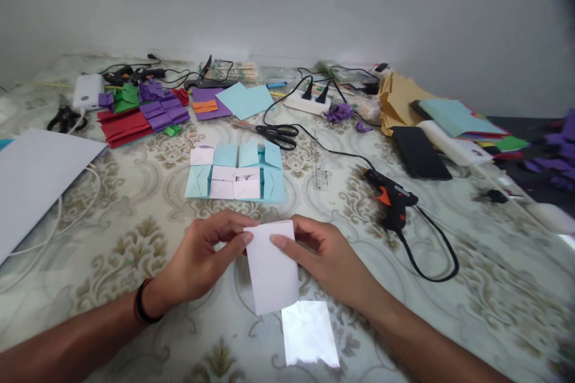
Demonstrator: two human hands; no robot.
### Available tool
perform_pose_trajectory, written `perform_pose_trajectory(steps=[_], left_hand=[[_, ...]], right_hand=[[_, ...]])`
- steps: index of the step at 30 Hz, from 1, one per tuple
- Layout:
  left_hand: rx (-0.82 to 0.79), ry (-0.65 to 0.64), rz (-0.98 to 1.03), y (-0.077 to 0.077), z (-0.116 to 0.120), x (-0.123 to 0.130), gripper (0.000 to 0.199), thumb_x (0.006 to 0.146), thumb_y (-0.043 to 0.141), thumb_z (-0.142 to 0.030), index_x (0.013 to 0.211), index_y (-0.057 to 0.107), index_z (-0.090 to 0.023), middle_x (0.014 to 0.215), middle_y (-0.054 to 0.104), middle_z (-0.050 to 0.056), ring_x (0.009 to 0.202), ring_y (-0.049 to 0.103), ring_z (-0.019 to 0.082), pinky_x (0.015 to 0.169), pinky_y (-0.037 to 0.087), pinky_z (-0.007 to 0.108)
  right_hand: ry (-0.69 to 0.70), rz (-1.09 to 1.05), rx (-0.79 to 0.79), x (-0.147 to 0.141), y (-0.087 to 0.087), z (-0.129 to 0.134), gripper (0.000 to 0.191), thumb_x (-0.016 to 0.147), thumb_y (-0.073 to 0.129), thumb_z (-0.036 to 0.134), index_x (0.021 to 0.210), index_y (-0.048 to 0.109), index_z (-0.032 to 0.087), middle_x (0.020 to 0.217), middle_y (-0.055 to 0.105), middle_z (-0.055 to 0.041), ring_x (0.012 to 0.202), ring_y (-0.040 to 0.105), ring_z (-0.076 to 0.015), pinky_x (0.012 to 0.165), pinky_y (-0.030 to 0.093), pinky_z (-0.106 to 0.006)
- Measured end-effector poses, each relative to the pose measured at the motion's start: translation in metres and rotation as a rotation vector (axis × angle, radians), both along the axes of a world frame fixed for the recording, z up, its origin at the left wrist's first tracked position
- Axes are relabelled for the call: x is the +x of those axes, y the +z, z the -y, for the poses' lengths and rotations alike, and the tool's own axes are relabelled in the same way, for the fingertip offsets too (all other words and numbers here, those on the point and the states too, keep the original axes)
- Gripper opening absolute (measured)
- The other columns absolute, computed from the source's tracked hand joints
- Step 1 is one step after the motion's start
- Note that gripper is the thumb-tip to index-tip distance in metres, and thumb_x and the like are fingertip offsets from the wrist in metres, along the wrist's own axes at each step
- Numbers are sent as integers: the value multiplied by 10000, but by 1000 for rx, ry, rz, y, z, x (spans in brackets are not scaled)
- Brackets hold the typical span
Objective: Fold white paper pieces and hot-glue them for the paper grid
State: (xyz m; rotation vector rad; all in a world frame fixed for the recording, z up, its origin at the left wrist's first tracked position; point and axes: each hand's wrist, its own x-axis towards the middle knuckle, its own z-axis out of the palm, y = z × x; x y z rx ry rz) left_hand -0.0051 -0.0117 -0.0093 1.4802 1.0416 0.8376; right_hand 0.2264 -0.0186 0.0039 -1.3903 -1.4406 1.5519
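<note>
A white folded paper is held upright between both hands at the near middle of the table. My left hand pinches its upper left corner between thumb and fingers. At the upper right edge, my right hand grips it, thumb on the front face and fingers behind. Just below lies a small white paper piece with a ragged lower edge. Beyond the hands, folded light-blue and white paper pieces are laid side by side in a block.
A black glue gun with a looping cord lies at the right, near a black phone. Scissors, a power strip and colored folded papers are farther back. A large white sheet covers the left side.
</note>
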Motion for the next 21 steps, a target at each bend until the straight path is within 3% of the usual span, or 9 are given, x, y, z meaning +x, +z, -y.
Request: perform_pose_trajectory(steps=[14,21], left_hand=[[47,12,-59,0,0,0,240,998,654,-351,1146,784,-213,950,827,42,811,756,174,717,576,253],[53,-4,-102,5,-1,0,270,1001,646,-350,1195,794,-235,1023,840,37,865,765,194,752,575,267]], right_hand=[[-22,-15,49,2,-1,1,513,933,645,628,680,520,200,651,476,29,603,401,-120,548,311,-259],[-43,-71,9,1,2,1,456,944,637,617,781,595,193,693,540,19,630,458,-125,576,343,-258]])
